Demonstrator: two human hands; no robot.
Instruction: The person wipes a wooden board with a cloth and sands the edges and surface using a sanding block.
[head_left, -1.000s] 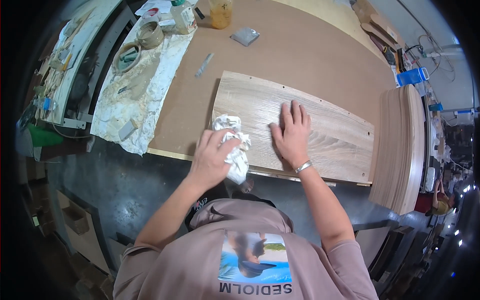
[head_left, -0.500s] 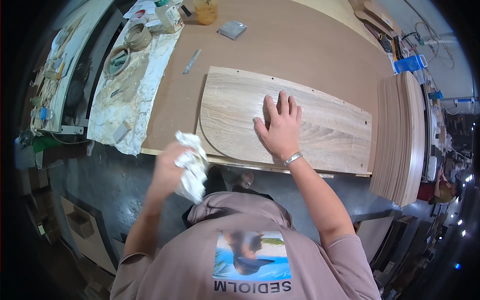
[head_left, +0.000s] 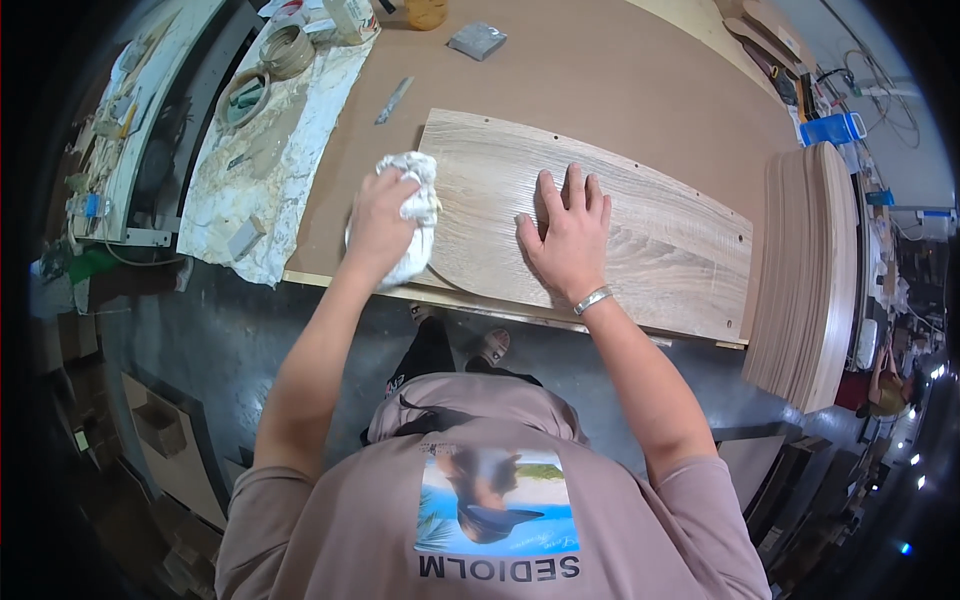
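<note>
A wood-grain panel [head_left: 660,230] with a rounded near-left corner and small holes along its edges lies flat on the brown worktable [head_left: 560,70]. My left hand [head_left: 382,222] is closed around a crumpled white rag [head_left: 420,215], which is against the panel's left end and covers part of that edge. My right hand [head_left: 570,240] rests palm down on the middle of the panel, fingers spread, with a metal band at the wrist. Beyond the panel's left end lies a thin flat metal strip [head_left: 394,100].
A tall stack of similar panels [head_left: 805,280] stands at the right. On the left, a stained white sheet [head_left: 225,200] bears a small block [head_left: 246,238], a round container [head_left: 243,100] and a tape roll [head_left: 287,52]. A grey packet [head_left: 477,41] lies farther back. Another person [head_left: 887,388] is at far right.
My left hand has brought the rag up and forward from below the table edge to the panel's left end. My right hand stays spread on the panel.
</note>
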